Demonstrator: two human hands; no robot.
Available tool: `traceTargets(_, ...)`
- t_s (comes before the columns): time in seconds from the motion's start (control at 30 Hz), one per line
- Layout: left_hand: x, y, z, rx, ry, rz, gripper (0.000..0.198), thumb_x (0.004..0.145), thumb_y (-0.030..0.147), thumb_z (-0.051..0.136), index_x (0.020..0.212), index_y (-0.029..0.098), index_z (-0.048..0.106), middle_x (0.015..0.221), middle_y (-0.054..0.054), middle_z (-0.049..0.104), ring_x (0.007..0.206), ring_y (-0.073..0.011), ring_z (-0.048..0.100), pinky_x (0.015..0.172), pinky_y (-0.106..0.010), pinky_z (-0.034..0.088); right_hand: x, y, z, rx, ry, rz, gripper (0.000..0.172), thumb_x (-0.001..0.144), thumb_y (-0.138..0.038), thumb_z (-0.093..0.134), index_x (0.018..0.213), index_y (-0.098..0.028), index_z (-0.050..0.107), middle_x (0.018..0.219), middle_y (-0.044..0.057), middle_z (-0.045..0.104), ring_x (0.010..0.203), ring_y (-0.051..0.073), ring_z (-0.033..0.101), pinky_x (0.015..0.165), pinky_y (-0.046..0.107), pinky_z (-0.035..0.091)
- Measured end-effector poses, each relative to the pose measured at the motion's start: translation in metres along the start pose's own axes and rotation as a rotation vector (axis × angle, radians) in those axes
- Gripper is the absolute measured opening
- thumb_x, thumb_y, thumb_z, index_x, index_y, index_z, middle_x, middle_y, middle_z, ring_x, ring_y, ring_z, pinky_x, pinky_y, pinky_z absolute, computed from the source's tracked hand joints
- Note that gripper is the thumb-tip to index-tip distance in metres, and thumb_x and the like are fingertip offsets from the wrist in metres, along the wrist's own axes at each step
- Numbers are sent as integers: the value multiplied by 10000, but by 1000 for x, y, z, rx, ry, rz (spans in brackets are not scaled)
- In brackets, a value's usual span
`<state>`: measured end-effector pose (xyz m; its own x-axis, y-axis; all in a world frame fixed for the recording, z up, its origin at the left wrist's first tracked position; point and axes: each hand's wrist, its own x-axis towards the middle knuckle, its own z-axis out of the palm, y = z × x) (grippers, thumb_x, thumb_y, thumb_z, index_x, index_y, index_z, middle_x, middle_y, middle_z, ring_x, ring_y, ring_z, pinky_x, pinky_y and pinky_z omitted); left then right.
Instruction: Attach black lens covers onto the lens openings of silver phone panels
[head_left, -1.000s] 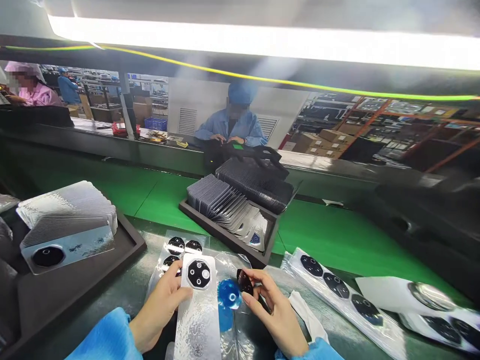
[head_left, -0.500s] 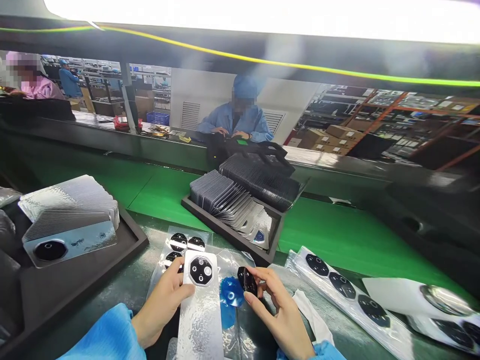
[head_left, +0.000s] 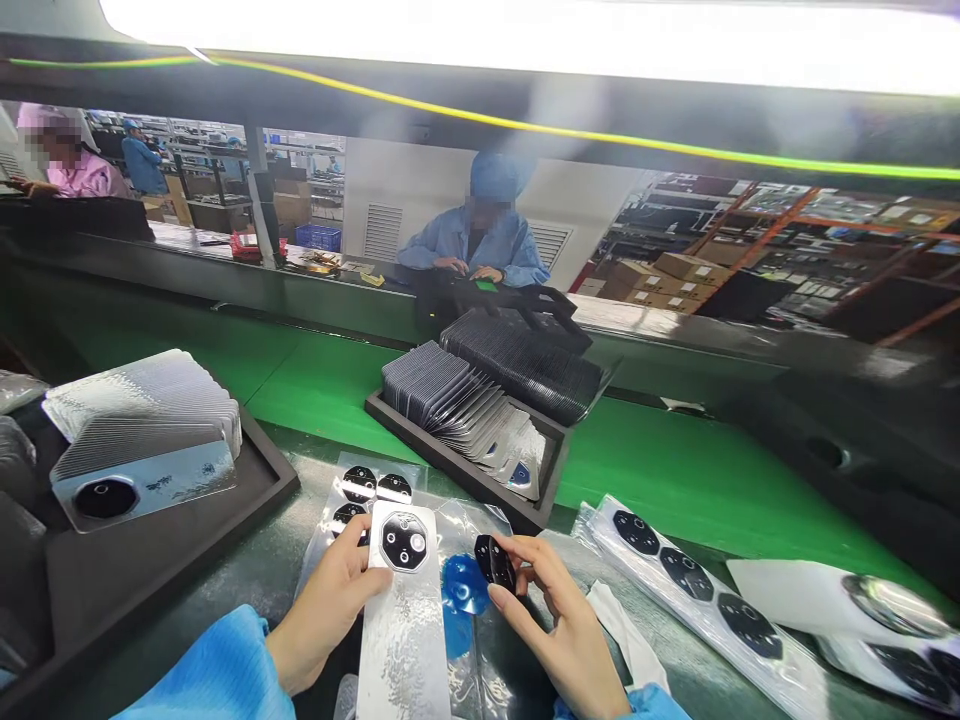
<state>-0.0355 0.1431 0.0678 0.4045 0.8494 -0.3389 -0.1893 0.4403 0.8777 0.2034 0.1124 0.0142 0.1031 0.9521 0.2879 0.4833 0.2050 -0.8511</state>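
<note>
My left hand [head_left: 326, 610] grips a silvery phone back cover [head_left: 405, 640] by its left edge, thumb on the front. Near the cover's top sits a black octagonal camera area with several rings. Between thumb and fingers, my right hand [head_left: 559, 620] pinches a small black camera lens cover [head_left: 495, 563], tilted and apart from the back cover. Blue film [head_left: 465, 585] lies on the bench between the two hands. Behind my left hand, a clear sheet [head_left: 382, 466] carries several black lens covers [head_left: 360, 484].
On the left, a dark tray [head_left: 255, 480] bears a fanned stack of back covers [head_left: 150, 400]. Another tray [head_left: 450, 455] with upright covers stands ahead by the green belt [head_left: 637, 450]. Bagged lens covers [head_left: 686, 575] lie at right. Across the belt sits a co-worker [head_left: 480, 240] in blue.
My hands keep nearly the same pose and hold the same parts. The view has shifted slightly, and the back cover has tipped a little, changing its reflections.
</note>
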Motion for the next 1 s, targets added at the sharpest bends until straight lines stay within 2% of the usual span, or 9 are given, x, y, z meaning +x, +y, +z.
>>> traceTargets(0.17, 1, -2, 0, -18, -15, 12, 549, 772, 236, 645, 1270, 189, 418, 875, -18, 714, 788, -180, 668, 738, -268, 454, 1, 1, -1, -35, 24, -22, 325, 869, -440, 616, 1150, -276, 621, 984, 25, 562, 714, 166, 547, 754, 337, 483)
traceTargets(0.33, 1, -3, -1, -13, -29, 27, 523, 778, 254, 647, 1254, 194, 439, 880, -17, 708, 822, -184, 667, 774, -275, 450, 3, 5, -5, -95, -38, -71, 336, 877, -410, 614, 1171, -249, 607, 987, 45, 570, 714, 164, 564, 747, 339, 519)
traceTargets(0.47, 0, -3, 0, -13, -31, 23, 529, 774, 254, 649, 1255, 193, 440, 857, -13, 706, 832, -194, 665, 789, -292, 449, 5, 3, -9, -125, -30, -96, 334, 882, -378, 613, 1192, -255, 589, 1011, 48, 559, 734, 164, 568, 760, 351, 526)
traceTargets(0.63, -4, -1, 4, -12, -72, 5, 548, 772, 229, 619, 1286, 175, 434, 862, -21, 699, 826, -201, 667, 771, -294, 450, 12, -28, -13, -165, -63, -186, 321, 872, -305, 613, 1188, -266, 572, 1055, 58, 547, 843, 190, 573, 761, 336, 524)
traceTargets(0.8, -11, -2, 10, -8, -158, 0, 536, 788, 218, 600, 1296, 160, 438, 832, -10, 677, 774, -176, 651, 773, -301, 450, 17, -65, 1, -145, -203, -286, 376, 809, -188, 626, 1174, -249, 556, 1071, 66, 530, 949, 215, 571, 793, 325, 521)
traceTargets(1.0, -15, -7, 11, 5, -183, 4, 560, 785, 244, 629, 1302, 170, 424, 830, -10, 657, 685, -141, 600, 648, -254, 398, 13, -66, 14, -137, -246, -352, 436, 772, -120, 617, 1185, -232, 536, 1044, 67, 517, 965, 223, 556, 814, 346, 519)
